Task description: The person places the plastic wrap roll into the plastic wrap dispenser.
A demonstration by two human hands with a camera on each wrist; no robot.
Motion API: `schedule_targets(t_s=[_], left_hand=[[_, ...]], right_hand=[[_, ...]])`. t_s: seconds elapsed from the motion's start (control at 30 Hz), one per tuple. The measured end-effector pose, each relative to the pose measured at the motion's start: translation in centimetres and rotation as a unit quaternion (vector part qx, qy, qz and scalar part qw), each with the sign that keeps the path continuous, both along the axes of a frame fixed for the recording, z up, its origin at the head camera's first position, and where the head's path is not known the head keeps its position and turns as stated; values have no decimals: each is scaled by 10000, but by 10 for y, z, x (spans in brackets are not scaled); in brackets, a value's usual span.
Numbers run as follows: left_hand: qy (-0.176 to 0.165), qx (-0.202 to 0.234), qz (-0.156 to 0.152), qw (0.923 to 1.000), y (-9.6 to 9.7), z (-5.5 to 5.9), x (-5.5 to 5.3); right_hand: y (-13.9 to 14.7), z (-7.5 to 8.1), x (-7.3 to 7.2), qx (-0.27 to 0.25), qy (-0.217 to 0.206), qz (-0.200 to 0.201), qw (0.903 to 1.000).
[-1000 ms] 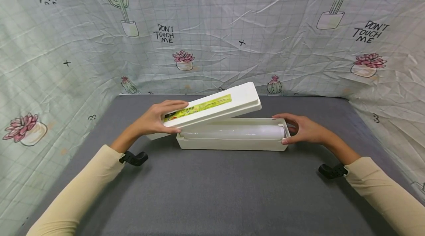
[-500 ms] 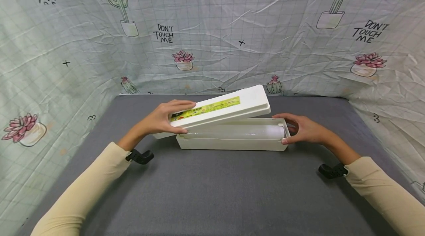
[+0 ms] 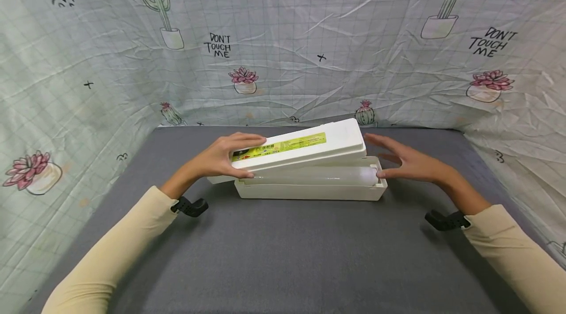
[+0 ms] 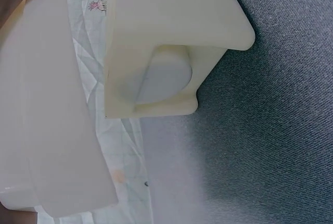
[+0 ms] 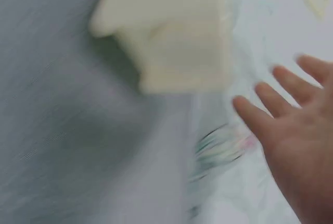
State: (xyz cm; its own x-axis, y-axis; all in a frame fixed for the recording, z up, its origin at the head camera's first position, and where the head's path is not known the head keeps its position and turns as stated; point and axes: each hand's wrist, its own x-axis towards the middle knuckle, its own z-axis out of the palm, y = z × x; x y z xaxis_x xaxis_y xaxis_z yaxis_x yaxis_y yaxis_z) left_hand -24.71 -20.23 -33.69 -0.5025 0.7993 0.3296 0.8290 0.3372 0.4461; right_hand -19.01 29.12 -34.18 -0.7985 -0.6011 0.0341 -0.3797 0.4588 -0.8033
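Note:
My left hand [image 3: 217,157] grips the left end of a long white lid [image 3: 341,135] with a yellow-green label. The lid slants over an open white cling film box [image 3: 309,192], its right end raised. Inside the box lies a roll of cling film [image 3: 329,175], partly hidden under the lid. One end of the roll [image 4: 167,75] shows through an opening in the box's end in the left wrist view. At the box's right end hovers my right hand [image 3: 415,162], fingers spread and holding nothing. The right wrist view is blurred, but its outstretched fingers [image 5: 255,113] stand apart from the box.
A grey cloth [image 3: 292,255] covers the table under the box. Behind and at both sides hangs a pale curtain [image 3: 283,48] printed with cacti and lettering. Each wrist wears a black strap with a camera mount.
The lid has slid to the right with my left hand, and its raised end has lowered a little. My right hand has let go of the box's right end and lifted slightly.

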Motion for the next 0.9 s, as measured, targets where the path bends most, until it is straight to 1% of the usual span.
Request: schedule_targets(t_s=[0.13, 0.23, 0.3, 0.37, 0.53, 0.67, 0.77, 0.9], left_hand=[[28, -47, -8, 10000, 1, -1, -1], [80, -49, -56, 9999, 3, -1, -2], [79, -52, -94, 9999, 5, -1, -2], [64, -72, -122, 9999, 7, -1, -3], [74, -85, -175, 9998, 11, 2, -3], [89, -74, -216, 9997, 13, 1, -3], [93, -105, -207, 9997, 16, 2, -3], [56, -310, -78, 9995, 19, 5, -2]], right_hand=[[-19, 32, 1, -315, 846, -182, 9957], [-34, 47, -2, -260, 1148, -139, 9929], [-42, 51, -4, -110, 1259, -78, 9919], [-48, 51, -6, 35, 1321, -13, 9912], [-57, 48, -12, 523, 1626, 58, 9853], [-60, 44, -14, 821, 1898, 20, 9784], [-60, 41, -14, 876, 2109, -122, 9735], [-56, 39, -12, 651, 2266, -335, 9712]])
